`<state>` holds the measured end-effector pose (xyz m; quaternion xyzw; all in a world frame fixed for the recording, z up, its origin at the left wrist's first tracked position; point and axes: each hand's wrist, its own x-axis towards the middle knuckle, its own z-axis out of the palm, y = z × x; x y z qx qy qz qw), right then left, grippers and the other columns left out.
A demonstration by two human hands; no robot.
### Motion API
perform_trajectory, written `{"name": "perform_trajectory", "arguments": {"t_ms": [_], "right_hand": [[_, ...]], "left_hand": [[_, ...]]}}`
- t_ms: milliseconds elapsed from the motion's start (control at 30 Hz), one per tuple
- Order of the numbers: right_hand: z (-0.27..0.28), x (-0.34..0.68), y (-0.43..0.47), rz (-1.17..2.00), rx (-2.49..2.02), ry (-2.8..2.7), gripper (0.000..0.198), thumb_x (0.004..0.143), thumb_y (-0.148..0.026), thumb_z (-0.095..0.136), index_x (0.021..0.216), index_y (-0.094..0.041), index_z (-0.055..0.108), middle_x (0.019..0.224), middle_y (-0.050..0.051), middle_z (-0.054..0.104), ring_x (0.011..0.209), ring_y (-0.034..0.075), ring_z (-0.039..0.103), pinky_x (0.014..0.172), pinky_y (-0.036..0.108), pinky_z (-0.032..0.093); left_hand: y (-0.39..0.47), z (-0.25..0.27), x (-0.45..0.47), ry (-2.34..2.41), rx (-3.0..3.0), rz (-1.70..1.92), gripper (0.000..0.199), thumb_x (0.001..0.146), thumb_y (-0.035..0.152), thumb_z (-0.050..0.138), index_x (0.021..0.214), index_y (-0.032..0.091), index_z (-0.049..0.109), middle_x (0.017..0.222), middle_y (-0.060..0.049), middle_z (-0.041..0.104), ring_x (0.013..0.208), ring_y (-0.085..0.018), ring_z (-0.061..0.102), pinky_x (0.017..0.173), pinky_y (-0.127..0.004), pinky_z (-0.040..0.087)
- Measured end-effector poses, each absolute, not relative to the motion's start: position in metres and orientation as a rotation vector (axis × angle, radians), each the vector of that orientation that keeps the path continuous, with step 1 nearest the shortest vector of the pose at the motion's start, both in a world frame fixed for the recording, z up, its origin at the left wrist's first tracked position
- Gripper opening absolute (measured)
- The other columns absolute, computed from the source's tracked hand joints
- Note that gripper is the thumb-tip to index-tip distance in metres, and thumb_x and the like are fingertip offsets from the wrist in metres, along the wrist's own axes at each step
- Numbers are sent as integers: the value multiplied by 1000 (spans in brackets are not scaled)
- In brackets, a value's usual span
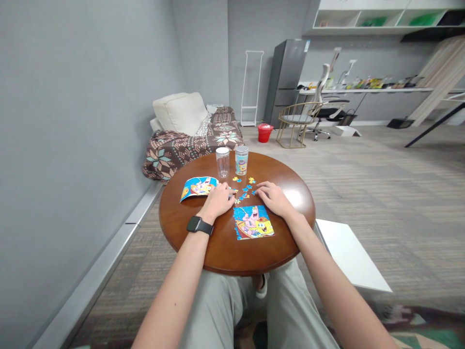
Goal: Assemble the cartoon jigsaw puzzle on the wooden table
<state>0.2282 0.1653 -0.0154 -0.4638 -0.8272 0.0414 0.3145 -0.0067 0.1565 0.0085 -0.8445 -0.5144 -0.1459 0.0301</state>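
Loose blue and yellow jigsaw pieces [244, 196] lie scattered in the middle of a round brown table [232, 254]. My left hand [219, 199], below a black watch, rests at their left side with its fingertips among the nearest pieces. On the other side, my right hand [273, 198] lies low on the table, fingers stretched toward the pieces and thumb apart. Between my forearms is a joined jigsaw section [254, 223] showing a pink starfish and a yellow sponge cartoon figure; its left edge is uneven. A curved picture sheet [198, 188] with a similar scene is partly behind my left hand.
A clear jar [223, 165] with a white lid and a cartoon-printed can [241, 161] stand at the table's back. Beyond are a patterned sofa cover [181, 145], a red bin [265, 133] and a gold-framed chair [296, 121]. A white panel [350, 252] is at right.
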Motion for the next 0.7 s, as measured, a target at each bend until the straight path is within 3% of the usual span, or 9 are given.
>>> {"name": "perform_trajectory", "arguments": {"t_ms": [133,300,700], "right_hand": [[-20,230,168,52,-1256,-2132,24,88,-19,48,99,-19,70,110,10,65,104,23,60,95,41,47],[-25,228,171,25,-1264,-2155,24,87,-24,55,106,-22,70,115,9,63,107,24,59,96,43,46],[-14,221,169,136,-1259,-2051,2,80,-23,65,80,-22,67,101,6,67,99,23,60,92,41,44]], "left_hand": [[157,8,-7,-1598,-2594,-478,31,89,22,45,110,19,68,99,-8,61,98,-23,54,88,-35,40],[157,9,-6,-1614,-2594,-506,29,89,21,46,110,19,65,100,-9,61,99,-24,54,88,-37,40],[156,11,-3,-1652,-2692,-713,21,86,22,51,102,18,64,94,-7,63,96,-23,57,89,-37,42]]}}
